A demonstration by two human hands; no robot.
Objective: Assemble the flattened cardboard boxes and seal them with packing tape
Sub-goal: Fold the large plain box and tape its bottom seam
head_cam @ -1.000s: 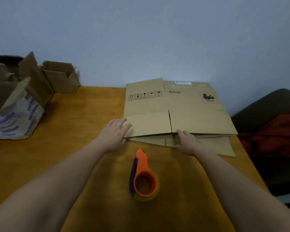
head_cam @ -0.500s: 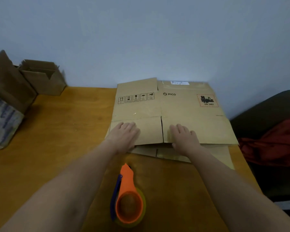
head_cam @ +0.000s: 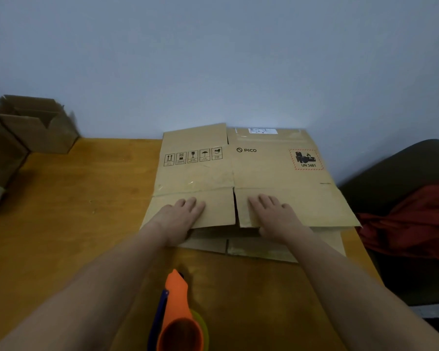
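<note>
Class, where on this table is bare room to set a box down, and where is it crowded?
Free: bare table between the open boxes and the flat carton. Crowded: carton under left hand and right hand, tape dispenser just nearer.

Flattened cardboard box (head_cam: 251, 173) lying flat on table, orange tape dispenser (head_cam: 179, 317) nearer

Both arms reach forward — left hand (head_cam: 180, 216) and right hand (head_cam: 271, 214) lie flat, fingers straight.
</note>
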